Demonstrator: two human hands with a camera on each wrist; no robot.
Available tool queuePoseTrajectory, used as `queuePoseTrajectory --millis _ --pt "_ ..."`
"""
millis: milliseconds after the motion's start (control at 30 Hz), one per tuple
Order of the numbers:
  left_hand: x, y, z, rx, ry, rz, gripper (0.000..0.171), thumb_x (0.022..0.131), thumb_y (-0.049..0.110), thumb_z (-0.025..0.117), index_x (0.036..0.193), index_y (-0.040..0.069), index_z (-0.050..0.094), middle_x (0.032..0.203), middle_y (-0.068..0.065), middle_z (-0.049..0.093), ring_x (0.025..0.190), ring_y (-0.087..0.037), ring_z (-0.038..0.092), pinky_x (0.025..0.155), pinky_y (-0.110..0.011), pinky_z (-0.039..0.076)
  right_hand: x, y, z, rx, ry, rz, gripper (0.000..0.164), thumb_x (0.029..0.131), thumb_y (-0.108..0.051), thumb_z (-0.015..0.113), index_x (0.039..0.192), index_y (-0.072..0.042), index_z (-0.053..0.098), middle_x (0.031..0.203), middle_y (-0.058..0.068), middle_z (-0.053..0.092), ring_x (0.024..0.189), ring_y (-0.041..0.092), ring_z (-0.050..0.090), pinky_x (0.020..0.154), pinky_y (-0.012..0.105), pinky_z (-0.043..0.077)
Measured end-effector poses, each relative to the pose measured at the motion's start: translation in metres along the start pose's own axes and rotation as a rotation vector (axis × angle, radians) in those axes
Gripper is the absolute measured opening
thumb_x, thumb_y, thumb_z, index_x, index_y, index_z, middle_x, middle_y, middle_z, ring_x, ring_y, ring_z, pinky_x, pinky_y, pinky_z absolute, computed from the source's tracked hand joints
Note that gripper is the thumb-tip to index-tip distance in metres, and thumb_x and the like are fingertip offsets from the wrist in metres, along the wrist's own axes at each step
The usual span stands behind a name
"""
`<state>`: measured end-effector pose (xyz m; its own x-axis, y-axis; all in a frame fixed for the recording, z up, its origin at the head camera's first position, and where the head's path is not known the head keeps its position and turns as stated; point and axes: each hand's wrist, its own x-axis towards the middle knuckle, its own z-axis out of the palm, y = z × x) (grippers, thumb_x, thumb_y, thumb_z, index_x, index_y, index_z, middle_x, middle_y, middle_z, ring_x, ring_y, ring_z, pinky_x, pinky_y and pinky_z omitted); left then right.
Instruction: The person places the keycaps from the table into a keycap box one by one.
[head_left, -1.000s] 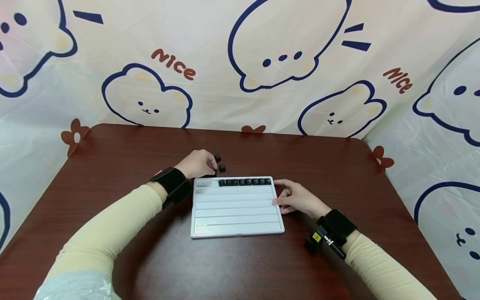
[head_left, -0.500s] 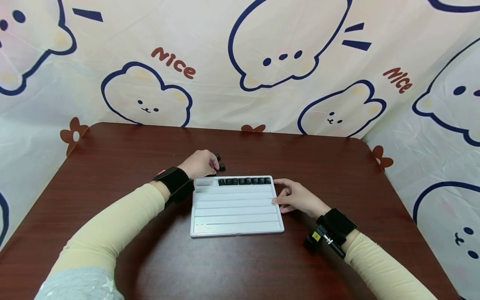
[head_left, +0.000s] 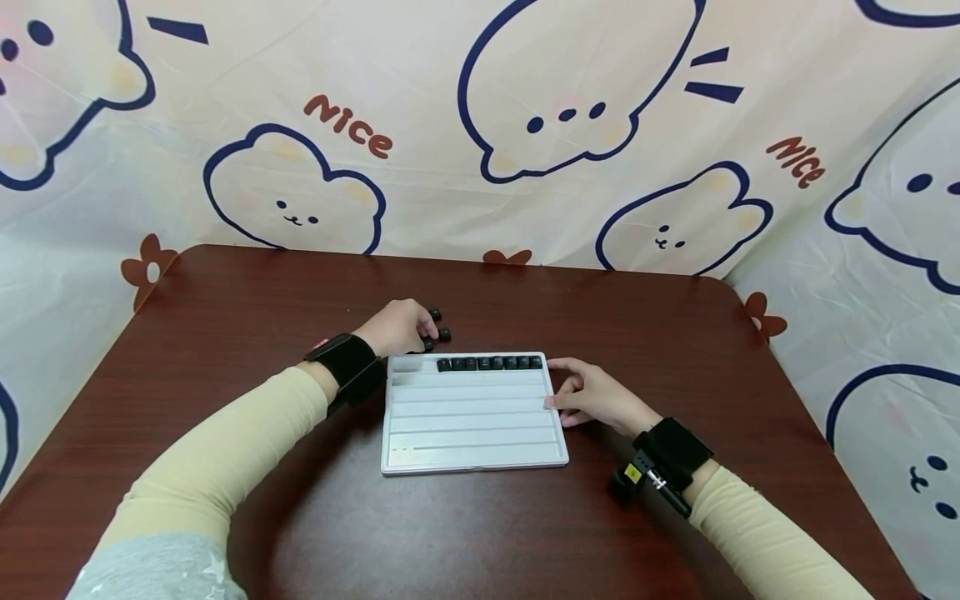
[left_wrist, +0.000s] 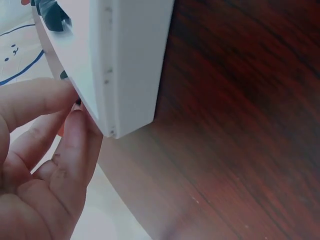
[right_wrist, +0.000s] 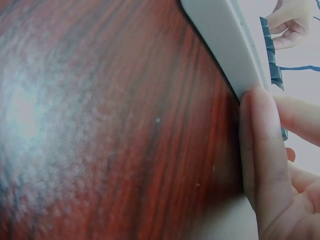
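Note:
A white, flat keyboard tray (head_left: 472,417) with ridged rows lies on the table, a row of black keycaps (head_left: 491,363) along its far edge. Just beyond its far left corner, my left hand (head_left: 397,327) has thumb and fingertips together around a small black keycap (head_left: 428,343). In the left wrist view a dark bit of it shows between the fingertips, the rest hidden. My right hand (head_left: 596,396) grips the tray's right edge, thumb on the rim and fingers along the side. The right wrist view shows these fingers (right_wrist: 265,120) against the white edge.
Two loose black keycaps, a nearer keycap (head_left: 445,334) and a farther keycap (head_left: 435,314), lie beside the left fingertips. The brown wooden table (head_left: 465,542) ends at a cartoon-printed curtain (head_left: 427,200) behind. Black bands with cameras (head_left: 671,454) circle the wrists.
The left hand shifts slightly right, then back a little, over the loose keycaps; a black keycap now shows under its fingertips. The right hand and the tray stay put.

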<state>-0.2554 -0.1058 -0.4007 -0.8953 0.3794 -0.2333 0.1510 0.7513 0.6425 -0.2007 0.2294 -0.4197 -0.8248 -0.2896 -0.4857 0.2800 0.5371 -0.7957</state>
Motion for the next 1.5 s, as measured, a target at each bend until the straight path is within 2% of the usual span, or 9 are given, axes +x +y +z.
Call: queuePoseTrajectory --millis 267,1000,1500 --pt "-0.001 -0.001 0.001 0.006 0.008 0.01 0.021 0.087 -0.007 0.074 0.106 0.001 0.077 0.108 -0.015 0.069 0.101 -0.029 0.061 0.085 -0.037 0.055 0.0 0.0 0.0 0.002 0.002 0.002 0.073 0.094 -0.006 0.075 0.155 0.001 0.034 0.088 0.012 0.063 0.068 0.016 0.064 0.065 0.03 0.059" --pt "-0.006 -0.003 -0.002 -0.006 0.023 0.003 0.016 0.09 -0.002 0.072 0.105 0.002 0.074 0.108 -0.014 0.067 0.102 -0.029 0.061 0.085 -0.039 0.054 -0.001 -0.001 0.0 -0.001 0.003 0.002 0.073 0.094 -0.006 0.074 0.155 0.001 0.033 0.088 0.012 0.064 0.068 0.016 0.064 0.065 0.03 0.059" --pt "-0.014 0.002 -0.005 0.001 0.077 0.005 0.015 0.092 0.006 0.076 0.107 0.004 0.073 0.106 -0.012 0.069 0.1 -0.028 0.062 0.085 -0.04 0.054 0.0 0.0 0.0 0.002 -0.003 -0.007 0.074 0.095 -0.006 0.074 0.155 0.001 0.032 0.088 0.012 0.064 0.068 0.017 0.065 0.065 0.031 0.059"
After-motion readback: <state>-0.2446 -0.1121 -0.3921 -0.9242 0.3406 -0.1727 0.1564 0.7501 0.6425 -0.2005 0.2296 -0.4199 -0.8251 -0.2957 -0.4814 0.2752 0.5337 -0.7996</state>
